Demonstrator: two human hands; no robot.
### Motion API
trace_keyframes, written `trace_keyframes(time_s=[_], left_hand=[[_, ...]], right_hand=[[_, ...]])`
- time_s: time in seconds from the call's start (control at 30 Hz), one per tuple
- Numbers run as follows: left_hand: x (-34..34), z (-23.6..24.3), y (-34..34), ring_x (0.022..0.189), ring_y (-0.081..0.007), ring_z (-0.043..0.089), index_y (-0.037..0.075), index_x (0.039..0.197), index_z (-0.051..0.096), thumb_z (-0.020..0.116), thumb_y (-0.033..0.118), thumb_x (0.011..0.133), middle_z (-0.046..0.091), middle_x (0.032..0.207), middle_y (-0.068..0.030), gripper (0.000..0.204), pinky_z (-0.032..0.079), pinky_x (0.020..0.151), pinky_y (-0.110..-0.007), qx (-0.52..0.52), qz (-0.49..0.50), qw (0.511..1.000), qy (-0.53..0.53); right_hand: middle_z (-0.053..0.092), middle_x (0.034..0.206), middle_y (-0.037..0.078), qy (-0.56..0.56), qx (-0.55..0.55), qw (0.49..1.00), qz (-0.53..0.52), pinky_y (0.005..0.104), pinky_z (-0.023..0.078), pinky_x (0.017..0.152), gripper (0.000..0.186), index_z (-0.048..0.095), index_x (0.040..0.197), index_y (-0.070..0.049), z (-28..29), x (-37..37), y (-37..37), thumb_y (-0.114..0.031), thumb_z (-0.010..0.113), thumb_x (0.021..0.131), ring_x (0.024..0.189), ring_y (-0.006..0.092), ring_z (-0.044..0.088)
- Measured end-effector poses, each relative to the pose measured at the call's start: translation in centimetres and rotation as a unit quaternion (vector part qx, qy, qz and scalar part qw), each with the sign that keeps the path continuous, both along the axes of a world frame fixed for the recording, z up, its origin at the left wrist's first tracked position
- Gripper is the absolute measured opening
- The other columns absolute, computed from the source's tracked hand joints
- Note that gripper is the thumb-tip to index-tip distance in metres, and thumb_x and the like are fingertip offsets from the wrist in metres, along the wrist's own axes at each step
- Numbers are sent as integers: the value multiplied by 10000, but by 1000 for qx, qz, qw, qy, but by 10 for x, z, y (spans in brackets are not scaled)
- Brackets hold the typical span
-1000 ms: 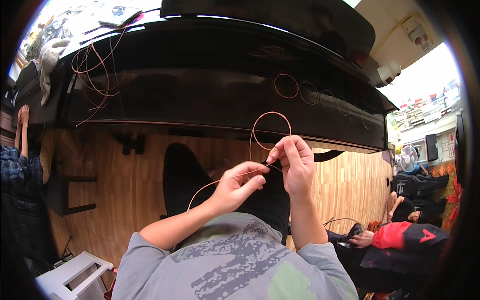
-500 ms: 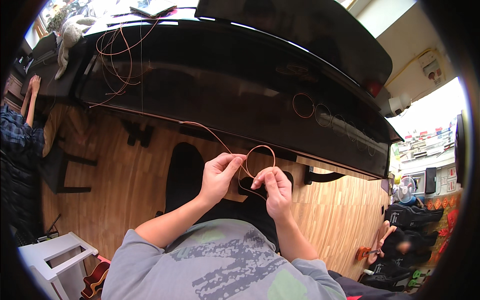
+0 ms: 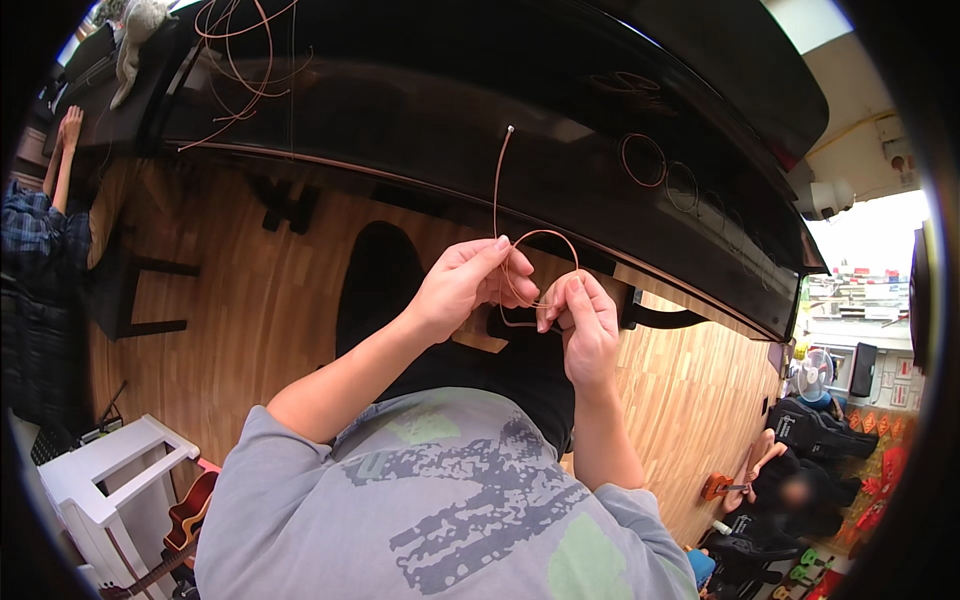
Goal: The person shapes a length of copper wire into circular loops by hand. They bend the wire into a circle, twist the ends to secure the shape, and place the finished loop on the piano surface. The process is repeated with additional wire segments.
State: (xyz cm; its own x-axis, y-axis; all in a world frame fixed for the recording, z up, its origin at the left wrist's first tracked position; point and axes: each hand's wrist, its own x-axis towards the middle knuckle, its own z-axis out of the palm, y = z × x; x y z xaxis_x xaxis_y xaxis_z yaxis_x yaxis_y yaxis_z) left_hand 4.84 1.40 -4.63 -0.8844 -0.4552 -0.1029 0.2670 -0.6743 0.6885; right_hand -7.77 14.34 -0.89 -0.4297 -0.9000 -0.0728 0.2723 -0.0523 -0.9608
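Note:
A thin copper-coloured guitar string [image 3: 497,182] is bent into a loop between my two hands. My left hand [image 3: 462,284] pinches it at the loop's left side, thumb against fingers. From there one end stands up over the black surface, tipped with a small pale ball. My right hand [image 3: 586,322] is closed on the loop's right side with thumb and forefinger. Part of the string hangs below the fingers, and its other end is hard to make out. Both hands are in front of my grey shirt, just short of the black edge.
A glossy black piano [image 3: 400,130] spans the far side. Several coiled strings, including a copper ring [image 3: 621,155], lie on its right; loose strings [image 3: 270,60] tangle at left. A white stool [image 3: 120,470] and guitar [image 3: 190,510] stand lower left. Other people are at both sides.
The string's long end has swung from pointing left to pointing up. My hands appear higher and slightly farther right, still on the loop. The whole view has shifted a little.

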Motion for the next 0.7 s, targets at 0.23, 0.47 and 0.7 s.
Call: trace_keyframes(time_s=[0.23, 0.47, 0.7], left_hand=[[-7, 17, 5, 603, -201, 512, 117, 757, 400, 306, 305, 1043, 393, 544, -9, 356, 444, 648, -326, 99, 19, 995, -4], [-4, 18, 3, 528, -119, 358, 130, 715, 360, 358, 310, 1020, 306, 554, 32, 354, 387, 596, -296, 147, 23, 989, 1], [-5, 17, 6, 504, -65, 294, 103, 758, 470, 461, 299, 1014, 300, 573, 62, 323, 378, 551, -265, 82, 83, 993, -35]], right_hand=[[520, 713, 21, -31, 26, 999, 15, 232, 424, 596, 288, 511, 811, -46, -3, 9, -3, -226, 429, 1020, 621, 97, 504], [521, 699, 10, -28, 42, 998, 36, 220, 417, 589, 286, 534, 825, -38, -8, 10, -4, -221, 434, 1020, 617, 84, 498], [545, 726, -5, 63, 50, 997, 20, 202, 414, 598, 252, 609, 884, -9, -1, 14, -5, -185, 477, 1007, 633, 54, 485]])
